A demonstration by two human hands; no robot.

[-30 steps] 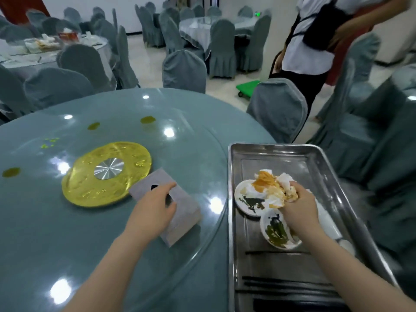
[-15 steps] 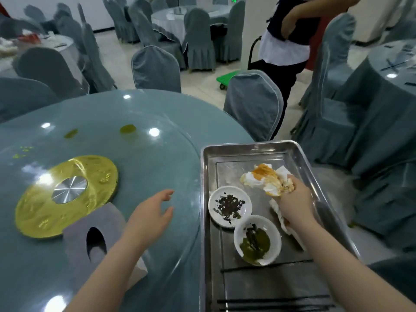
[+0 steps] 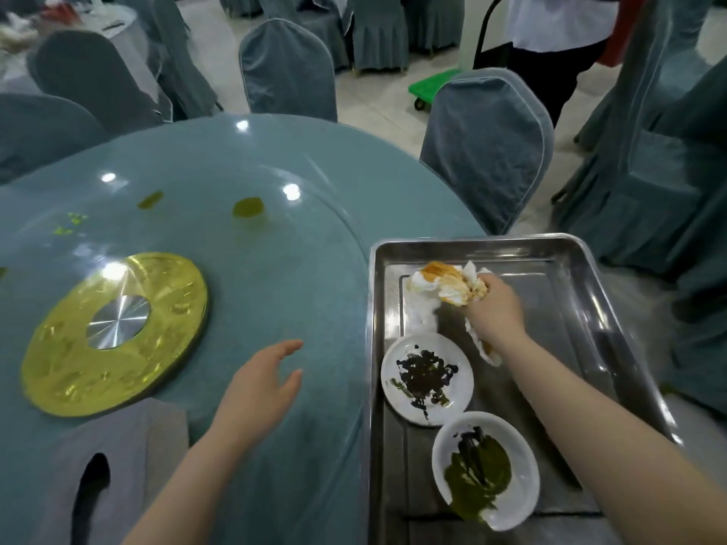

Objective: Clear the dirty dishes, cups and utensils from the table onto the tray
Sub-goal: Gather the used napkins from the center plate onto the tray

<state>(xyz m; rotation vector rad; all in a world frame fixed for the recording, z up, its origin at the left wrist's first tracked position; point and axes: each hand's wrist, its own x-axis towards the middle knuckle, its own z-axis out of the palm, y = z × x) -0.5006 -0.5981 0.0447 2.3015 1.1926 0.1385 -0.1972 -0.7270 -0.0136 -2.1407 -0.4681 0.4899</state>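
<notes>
Your left hand [image 3: 261,381] hovers palm down with its fingers relaxed and spread, gripping nothing, forearm reaching in from the lower left. Your right hand [image 3: 493,310] is stretched forward on a straight arm, fingers curled closed around something.

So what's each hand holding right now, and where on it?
The right hand grips the stained crumpled napkins by their near end, over the tray. The left hand holds nothing.
</notes>
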